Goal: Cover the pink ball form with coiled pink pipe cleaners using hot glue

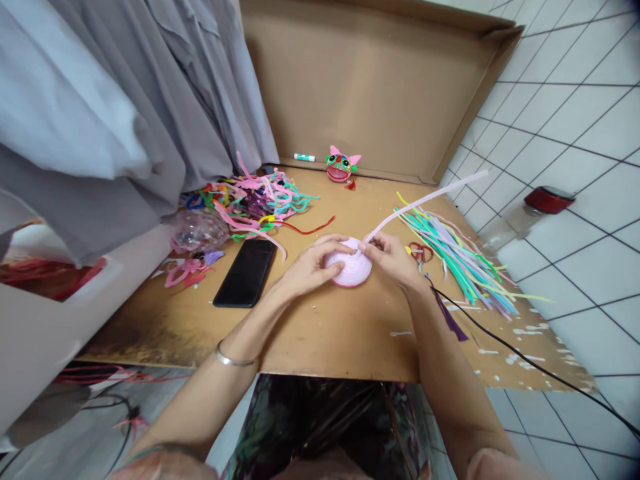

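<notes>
A round, coiled piece of pale lilac pipe cleaner point(354, 270) with a pink lower rim lies on the table between my hands. My left hand point(320, 263) grips it from the left, fingers over the top and thumb on the near side. With thumb and forefinger, my right hand point(387, 257) pinches a lilac pipe cleaner point(425, 201) at the coil's upper right edge. Its long free end slants up to the right. Just right of that hand lie red-handled scissors point(421, 253), partly hidden by it.
A heap of coloured pipe cleaners point(270, 197) lies back left, near a black phone point(245, 273). Straight pipe cleaners point(460, 257) spread at right beside a jar with a red lid point(549, 200). A lion-like head figure point(341, 164) and a glue stick point(305, 157) are at the back. A black cable point(520, 355) crosses right.
</notes>
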`<state>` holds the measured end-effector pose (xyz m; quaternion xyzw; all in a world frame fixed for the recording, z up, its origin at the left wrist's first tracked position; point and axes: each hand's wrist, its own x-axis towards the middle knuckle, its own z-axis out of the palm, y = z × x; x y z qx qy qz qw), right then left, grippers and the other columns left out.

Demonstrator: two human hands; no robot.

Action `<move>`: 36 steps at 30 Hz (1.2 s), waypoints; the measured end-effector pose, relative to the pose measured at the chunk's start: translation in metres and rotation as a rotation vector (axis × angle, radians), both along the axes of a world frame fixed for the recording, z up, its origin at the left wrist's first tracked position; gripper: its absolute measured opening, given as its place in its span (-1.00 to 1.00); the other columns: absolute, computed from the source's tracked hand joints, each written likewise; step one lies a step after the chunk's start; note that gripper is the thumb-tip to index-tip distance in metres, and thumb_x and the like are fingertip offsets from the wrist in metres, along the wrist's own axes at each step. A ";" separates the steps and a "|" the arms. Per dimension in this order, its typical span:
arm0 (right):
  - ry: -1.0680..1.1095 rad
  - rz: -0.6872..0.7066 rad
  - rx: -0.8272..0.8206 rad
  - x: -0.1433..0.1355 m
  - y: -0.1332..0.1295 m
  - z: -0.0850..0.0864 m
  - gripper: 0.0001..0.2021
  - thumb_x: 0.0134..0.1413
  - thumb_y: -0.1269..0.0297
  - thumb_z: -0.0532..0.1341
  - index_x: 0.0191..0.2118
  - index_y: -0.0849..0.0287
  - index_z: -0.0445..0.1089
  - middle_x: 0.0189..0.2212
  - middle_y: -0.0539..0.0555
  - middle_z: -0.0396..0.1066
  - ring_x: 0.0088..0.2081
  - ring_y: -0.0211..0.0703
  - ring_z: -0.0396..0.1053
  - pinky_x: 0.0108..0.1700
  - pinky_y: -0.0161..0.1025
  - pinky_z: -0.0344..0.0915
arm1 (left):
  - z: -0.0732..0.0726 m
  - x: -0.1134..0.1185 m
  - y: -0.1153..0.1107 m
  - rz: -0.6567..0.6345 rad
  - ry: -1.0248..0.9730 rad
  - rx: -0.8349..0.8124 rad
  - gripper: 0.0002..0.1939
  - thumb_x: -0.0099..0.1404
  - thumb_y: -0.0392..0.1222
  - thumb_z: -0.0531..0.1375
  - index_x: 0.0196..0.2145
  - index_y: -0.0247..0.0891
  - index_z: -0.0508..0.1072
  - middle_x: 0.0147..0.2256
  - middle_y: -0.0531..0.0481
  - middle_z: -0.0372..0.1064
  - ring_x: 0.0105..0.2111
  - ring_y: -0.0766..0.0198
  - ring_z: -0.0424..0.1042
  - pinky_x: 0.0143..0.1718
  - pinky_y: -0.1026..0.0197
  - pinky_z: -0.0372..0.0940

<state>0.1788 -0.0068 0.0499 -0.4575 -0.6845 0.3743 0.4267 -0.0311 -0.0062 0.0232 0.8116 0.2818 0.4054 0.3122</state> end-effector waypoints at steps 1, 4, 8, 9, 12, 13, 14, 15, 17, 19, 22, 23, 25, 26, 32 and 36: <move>-0.018 -0.006 0.011 0.000 0.000 0.000 -0.67 -0.05 0.00 0.26 -0.40 0.21 0.36 -0.53 -0.03 0.31 -0.45 -0.27 0.23 -0.40 -0.30 0.15 | 0.000 0.000 0.000 -0.002 -0.002 0.000 -0.69 0.27 -0.12 0.19 -0.05 -0.24 0.50 0.13 -0.21 0.34 0.17 0.01 0.33 0.25 -0.08 0.15; -0.065 -0.016 0.028 0.001 0.001 -0.001 -0.68 -0.03 0.01 0.25 -0.39 0.21 0.36 -0.52 -0.03 0.30 -0.45 -0.27 0.23 -0.41 -0.30 0.14 | 0.000 0.000 0.000 -0.001 -0.006 -0.001 -0.69 0.27 -0.12 0.19 -0.05 -0.23 0.51 0.14 -0.20 0.34 0.17 0.01 0.32 0.25 -0.08 0.15; -0.083 -0.011 0.032 0.001 0.001 -0.001 -0.69 -0.01 0.01 0.24 -0.39 0.21 0.36 -0.53 -0.03 0.30 -0.45 -0.27 0.23 -0.41 -0.31 0.14 | -0.001 0.001 0.000 0.009 -0.002 -0.010 -0.70 0.27 -0.15 0.19 -0.06 -0.22 0.51 0.14 -0.19 0.34 0.18 0.02 0.32 0.25 -0.08 0.14; -0.087 -0.013 0.034 0.001 0.001 -0.002 -0.68 -0.01 0.00 0.23 -0.39 0.21 0.36 -0.53 -0.03 0.30 -0.46 -0.27 0.23 -0.41 -0.30 0.14 | -0.001 0.001 0.000 0.007 -0.002 -0.011 -0.70 0.26 -0.15 0.19 -0.06 -0.23 0.51 0.14 -0.19 0.34 0.18 0.03 0.32 0.25 -0.08 0.15; -0.110 -0.038 0.042 0.001 0.002 -0.004 -0.68 -0.01 -0.01 0.22 -0.39 0.21 0.36 -0.53 -0.03 0.30 -0.46 -0.27 0.23 -0.41 -0.30 0.13 | 0.000 0.002 0.000 -0.003 -0.011 -0.011 -0.69 0.26 -0.16 0.19 -0.05 -0.24 0.50 0.14 -0.20 0.34 0.18 0.02 0.32 0.25 -0.08 0.15; -0.120 -0.048 0.045 0.001 0.002 -0.005 -0.68 -0.01 0.00 0.21 -0.39 0.21 0.35 -0.53 -0.03 0.30 -0.46 -0.27 0.22 -0.41 -0.30 0.13 | 0.000 0.002 0.000 -0.004 -0.013 -0.013 -0.69 0.26 -0.16 0.19 -0.05 -0.24 0.50 0.14 -0.21 0.34 0.18 0.02 0.32 0.25 -0.09 0.14; -0.130 -0.057 0.048 0.001 0.003 -0.006 -0.69 -0.01 0.00 0.20 -0.39 0.21 0.35 -0.53 -0.03 0.30 -0.46 -0.27 0.22 -0.41 -0.30 0.13 | 0.000 0.002 0.000 -0.002 -0.015 -0.017 -0.69 0.25 -0.16 0.19 -0.05 -0.24 0.50 0.14 -0.21 0.34 0.19 0.02 0.32 0.26 -0.09 0.14; -0.141 -0.064 0.051 0.001 0.003 -0.006 -0.70 0.00 0.01 0.20 -0.39 0.20 0.35 -0.53 -0.03 0.30 -0.47 -0.26 0.22 -0.41 -0.29 0.12 | 0.000 0.002 0.000 0.003 -0.016 -0.022 -0.69 0.25 -0.17 0.19 -0.06 -0.24 0.50 0.14 -0.21 0.34 0.19 0.02 0.32 0.26 -0.09 0.14; -0.164 -0.078 0.058 0.001 0.003 -0.008 -0.72 0.01 0.04 0.19 -0.40 0.19 0.35 -0.53 -0.03 0.29 -0.47 -0.26 0.21 -0.39 -0.29 0.12 | 0.000 0.003 -0.001 0.016 -0.020 -0.034 -0.70 0.24 -0.20 0.19 -0.06 -0.24 0.50 0.14 -0.20 0.35 0.19 0.03 0.31 0.26 -0.10 0.14; -0.185 -0.094 0.064 0.000 0.004 -0.009 -0.74 0.02 0.06 0.19 -0.40 0.19 0.35 -0.54 -0.03 0.29 -0.47 -0.25 0.21 -0.39 -0.29 0.12 | -0.001 0.003 -0.001 0.019 -0.025 -0.039 -0.70 0.23 -0.22 0.19 -0.07 -0.24 0.50 0.14 -0.20 0.35 0.19 0.03 0.32 0.26 -0.10 0.14; -0.217 -0.119 0.079 -0.001 0.003 -0.009 -0.75 0.03 0.07 0.18 -0.41 0.18 0.34 -0.54 -0.03 0.29 -0.48 -0.25 0.20 -0.39 -0.28 0.11 | -0.001 0.004 -0.001 0.015 -0.030 -0.041 -0.69 0.21 -0.24 0.19 -0.07 -0.26 0.50 0.15 -0.21 0.34 0.19 0.03 0.32 0.27 -0.09 0.13; -0.233 -0.131 0.088 -0.002 0.003 -0.008 -0.75 0.03 0.07 0.18 -0.41 0.18 0.34 -0.55 -0.03 0.29 -0.48 -0.25 0.20 -0.40 -0.28 0.11 | -0.001 0.003 -0.001 0.016 -0.030 -0.042 -0.69 0.22 -0.23 0.19 -0.07 -0.25 0.50 0.15 -0.21 0.34 0.19 0.03 0.31 0.27 -0.09 0.13; -0.270 -0.159 0.107 -0.003 0.002 -0.007 -0.76 0.04 0.09 0.18 -0.41 0.19 0.35 -0.55 -0.03 0.30 -0.48 -0.25 0.21 -0.40 -0.28 0.09 | -0.001 0.003 -0.001 0.021 -0.030 -0.047 -0.70 0.22 -0.21 0.19 -0.07 -0.24 0.50 0.15 -0.20 0.34 0.20 0.02 0.31 0.27 -0.10 0.13; -0.289 -0.172 0.114 -0.003 0.001 -0.006 -0.77 0.05 0.10 0.18 -0.41 0.19 0.35 -0.56 -0.03 0.30 -0.49 -0.25 0.21 -0.41 -0.28 0.08 | -0.001 0.003 -0.001 0.023 -0.030 -0.049 -0.70 0.23 -0.21 0.19 -0.07 -0.23 0.50 0.15 -0.20 0.34 0.20 0.02 0.31 0.26 -0.11 0.13; -0.352 -0.154 0.141 -0.003 -0.002 -0.001 -0.80 0.07 0.16 0.19 -0.39 0.20 0.39 -0.56 -0.02 0.31 -0.50 -0.26 0.19 -0.42 -0.29 0.06 | -0.002 0.005 0.000 0.021 -0.065 -0.072 -0.71 0.21 -0.21 0.20 -0.09 -0.23 0.51 0.14 -0.21 0.35 0.19 0.02 0.32 0.26 -0.12 0.13; -0.361 -0.127 0.143 -0.001 -0.002 -0.001 -0.79 0.09 0.15 0.18 -0.37 0.21 0.40 -0.56 -0.02 0.31 -0.49 -0.25 0.19 -0.42 -0.29 0.07 | -0.003 0.006 0.000 0.021 -0.088 -0.094 -0.72 0.21 -0.20 0.21 -0.11 -0.24 0.52 0.15 -0.22 0.35 0.20 0.01 0.31 0.27 -0.11 0.11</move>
